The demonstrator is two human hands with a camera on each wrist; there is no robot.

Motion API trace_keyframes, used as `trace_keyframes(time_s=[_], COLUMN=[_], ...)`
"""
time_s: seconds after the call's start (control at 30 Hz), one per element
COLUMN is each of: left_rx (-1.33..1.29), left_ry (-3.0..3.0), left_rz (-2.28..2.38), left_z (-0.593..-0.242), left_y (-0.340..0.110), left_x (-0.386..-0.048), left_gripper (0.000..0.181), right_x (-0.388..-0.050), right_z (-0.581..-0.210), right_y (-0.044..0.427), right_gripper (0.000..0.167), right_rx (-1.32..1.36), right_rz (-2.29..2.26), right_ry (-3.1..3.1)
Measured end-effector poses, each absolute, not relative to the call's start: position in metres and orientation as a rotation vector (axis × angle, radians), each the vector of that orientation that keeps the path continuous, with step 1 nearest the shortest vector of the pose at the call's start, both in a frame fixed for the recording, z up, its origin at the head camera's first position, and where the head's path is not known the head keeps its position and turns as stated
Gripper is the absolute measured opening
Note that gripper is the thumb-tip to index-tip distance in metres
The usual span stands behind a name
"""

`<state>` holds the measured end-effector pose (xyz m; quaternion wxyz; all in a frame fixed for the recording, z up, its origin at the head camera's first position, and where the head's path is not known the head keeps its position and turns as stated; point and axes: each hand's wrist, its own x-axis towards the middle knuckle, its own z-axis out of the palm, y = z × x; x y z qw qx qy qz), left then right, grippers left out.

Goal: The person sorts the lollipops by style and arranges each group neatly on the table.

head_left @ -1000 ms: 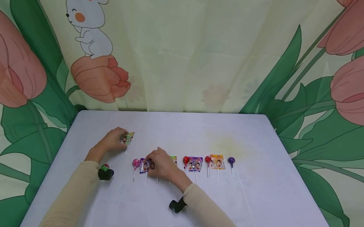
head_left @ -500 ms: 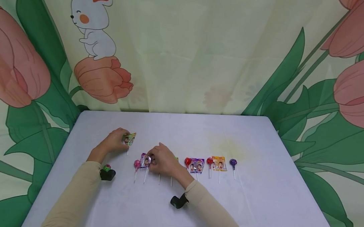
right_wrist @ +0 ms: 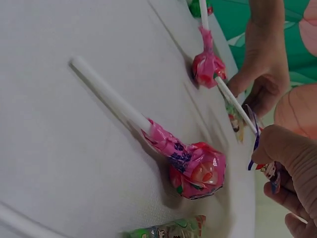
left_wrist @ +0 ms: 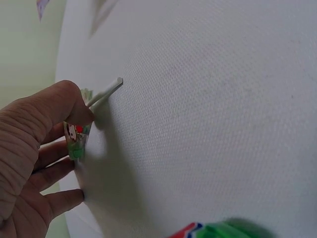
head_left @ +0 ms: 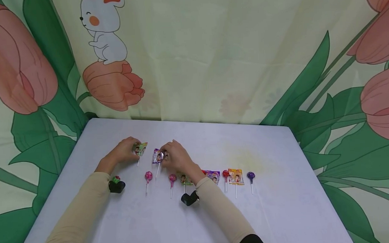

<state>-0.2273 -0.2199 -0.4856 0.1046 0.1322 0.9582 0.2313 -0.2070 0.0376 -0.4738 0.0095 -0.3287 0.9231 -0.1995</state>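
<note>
At the table's left, my left hand [head_left: 126, 150] grips a green-wrapped lollipop [head_left: 140, 149]; in the left wrist view thumb and fingers of the hand [left_wrist: 34, 144] pinch the wrapper [left_wrist: 77, 141], its white stick near the cloth. My right hand [head_left: 179, 158] pinches a purple-wrapped lollipop [head_left: 157, 156] just to the right of it, stick pointing down. Two pink lollipops [head_left: 148, 176] [head_left: 172, 178] lie nearer the front. The right wrist view shows a pink one [right_wrist: 198, 171] close by and the right hand [right_wrist: 292, 173] holding the purple wrapper [right_wrist: 270, 171].
Right of the pink lollipops lie a green-wrapped one [head_left: 185, 179], a purple-wrapped one [head_left: 213, 176], a red one [head_left: 226, 174], an orange-wrapped one [head_left: 236, 176] and a dark purple one [head_left: 251, 175]. A green and red lollipop [head_left: 116, 179] lies beside my left wrist.
My right hand has carried the purple-wrapped lollipop out of the row, away from me, toward the one in my left hand. The left hand keeps its grip in about the same place.
</note>
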Motion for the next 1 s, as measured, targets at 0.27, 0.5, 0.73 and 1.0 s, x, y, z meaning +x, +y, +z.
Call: trace_keyframes(time_s=[0.27, 0.5, 0.73, 1.0], left_rx=[0.367, 0.324, 0.316, 0.299], left_ry=[2.806, 2.787, 2.78, 2.771], left_rz=[0.676, 0.681, 0.682, 0.675], left_z=[-0.487, -0.482, -0.483, -0.483], left_y=[-0.22, -0.218, -0.218, -0.217], left_x=[-0.229, -0.228, -0.229, -0.23], left_gripper=[0.06, 0.061, 0.06, 0.06], right_x=[-0.224, -0.237, -0.242, -0.242], right_z=[-0.482, -0.482, -0.486, -0.483], right_y=[0.025, 0.016, 0.013, 0.01], right_gripper=[0.041, 0.043, 0.042, 0.042], right_rx=[-0.977, -0.916, -0.936, -0.901], right_rz=[-0.647, -0.591, -0.604, -0.576], right_ry=[2.869, 2.842, 2.819, 2.809])
